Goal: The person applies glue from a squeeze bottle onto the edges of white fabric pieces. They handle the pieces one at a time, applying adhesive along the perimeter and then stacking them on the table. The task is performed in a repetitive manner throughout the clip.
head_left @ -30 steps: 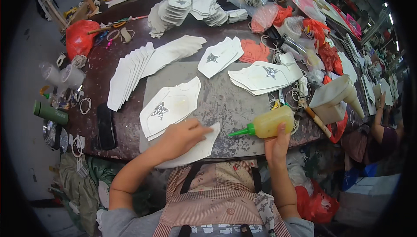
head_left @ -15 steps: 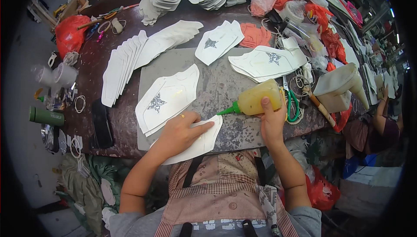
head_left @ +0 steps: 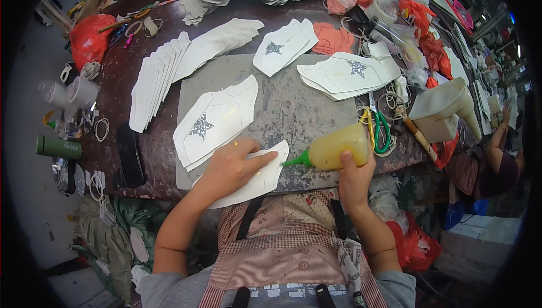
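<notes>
My left hand point(head_left: 233, 167) holds a white cut-out piece point(head_left: 248, 188) at the board's near edge, its index finger pressed along the top. In my right hand point(head_left: 355, 179) is a squeeze bottle point(head_left: 337, 147) of yellowish liquid, tilted on its side. Its green nozzle tip meets the right edge of that piece. Just beyond my left hand lie overlapping white pieces point(head_left: 217, 121), the top one with a glittery silver star. Two more star-marked stacks, a left one point(head_left: 284, 48) and a right one point(head_left: 339, 76), rest at the far side of the grey board point(head_left: 276, 116).
Fanned white pieces point(head_left: 161, 82) lie at the left, near a dark phone point(head_left: 131, 158) and a green flask point(head_left: 58, 146). Green-handled scissors point(head_left: 383, 133), a wooden-handled tool point(head_left: 420, 141) and a whitish plastic container point(head_left: 437, 107) crowd the right. Another person's arm point(head_left: 497, 144) shows far right.
The nozzle tip has slid a little down along the right edge of the white piece. My right hand and the bottle have come slightly nearer; my left hand keeps its hold.
</notes>
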### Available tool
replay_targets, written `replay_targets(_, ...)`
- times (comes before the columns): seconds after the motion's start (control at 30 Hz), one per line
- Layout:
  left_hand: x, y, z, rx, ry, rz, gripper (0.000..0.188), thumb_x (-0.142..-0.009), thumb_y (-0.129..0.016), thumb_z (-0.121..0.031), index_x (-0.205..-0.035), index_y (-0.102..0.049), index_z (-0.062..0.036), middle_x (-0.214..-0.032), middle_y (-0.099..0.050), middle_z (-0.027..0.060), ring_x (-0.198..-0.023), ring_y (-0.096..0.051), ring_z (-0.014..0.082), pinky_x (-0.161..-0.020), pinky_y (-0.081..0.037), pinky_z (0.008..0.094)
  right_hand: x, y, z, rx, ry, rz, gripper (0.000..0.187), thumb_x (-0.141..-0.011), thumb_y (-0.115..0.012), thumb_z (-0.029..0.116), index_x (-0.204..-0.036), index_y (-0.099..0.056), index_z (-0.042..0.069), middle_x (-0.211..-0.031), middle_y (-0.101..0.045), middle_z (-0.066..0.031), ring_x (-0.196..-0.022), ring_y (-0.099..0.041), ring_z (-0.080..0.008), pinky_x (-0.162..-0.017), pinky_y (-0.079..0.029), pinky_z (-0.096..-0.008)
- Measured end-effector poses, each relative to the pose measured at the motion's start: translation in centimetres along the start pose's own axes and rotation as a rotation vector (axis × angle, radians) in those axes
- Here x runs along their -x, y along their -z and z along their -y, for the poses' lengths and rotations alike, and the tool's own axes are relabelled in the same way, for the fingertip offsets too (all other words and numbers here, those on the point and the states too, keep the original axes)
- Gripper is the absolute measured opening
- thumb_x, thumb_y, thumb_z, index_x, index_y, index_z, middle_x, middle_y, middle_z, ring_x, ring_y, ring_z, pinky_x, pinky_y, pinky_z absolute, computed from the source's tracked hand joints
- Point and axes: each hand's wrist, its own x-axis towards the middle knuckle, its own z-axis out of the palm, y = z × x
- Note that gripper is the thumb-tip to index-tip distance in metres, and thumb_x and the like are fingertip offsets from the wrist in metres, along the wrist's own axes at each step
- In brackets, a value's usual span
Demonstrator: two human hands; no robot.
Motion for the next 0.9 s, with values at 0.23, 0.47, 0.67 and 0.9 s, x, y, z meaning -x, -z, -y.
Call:
replay_targets(0.23, -0.1, -0.1, 0.0, 0.003, -0.013, -0.009, 0.036, -0.081, -0.066, -0.011, -0.115, -0.072, -0.0200, -0.093, -0.061, 0.0057, -0.082, -0.063, 0.0218, -0.066, -0.051, 0.0345, 1.4, 0.3, -0.3, -0.009, -0.026, 0.038, 0.057, -0.088, -0.076, 0.032, -0.126, -0.052, -0.004, -0.107, -0.063, -0.0061, -0.096, -0.060, -0.0137, -0.086, -0.049, -0.0284)
replay_targets(0.47, 0.0, -0.4, 0.0, 0.035, -0.006, -0.063, 0.035, -0.080, -0.072, -0.010, -0.113, -0.074, -0.0200, -0.088, -0.060, 0.0064, -0.075, -0.060, 0.0226, -0.061, -0.049, 0.0345, 1.7, 0.6, 0.0, 0.013, -0.075, 0.108, 0.056, -0.088, -0.077, 0.031, -0.125, -0.053, -0.004, -0.108, -0.063, -0.0065, -0.097, -0.060, -0.0135, -0.086, -0.049, -0.0282)
replay_targets(0.67, -1.0, 1.5, -0.5, 0.283, 0.189, -0.001, 0.060, -0.083, -0.073, -0.010, -0.140, -0.054, -0.0145, -0.087, -0.060, 0.0059, -0.075, -0.058, 0.0205, -0.070, -0.049, 0.0323, 0.3, 2.4, 0.4, -0.445, -0.229, 0.072, 0.048, -0.098, -0.061, 0.033, -0.132, -0.048, 0.001, -0.122, -0.060, -0.0119, -0.110, -0.062, -0.0234, -0.093, -0.053, -0.0398)
replay_targets(0.9, -17.0, 5.7, 5.7, 0.501, 0.148, -0.310, 0.062, -0.086, -0.070, -0.015, -0.143, -0.047, -0.0095, -0.092, -0.063, 0.0071, -0.082, -0.058, 0.0181, -0.079, -0.048, 0.0330, -3.5, 2.8, -1.9, -0.738, -0.049, -0.149, 0.053, -0.100, -0.054, 0.042, -0.138, -0.044, 0.007, -0.134, -0.055, -0.0135, -0.120, -0.058, -0.0298, -0.096, -0.055, -0.0507)
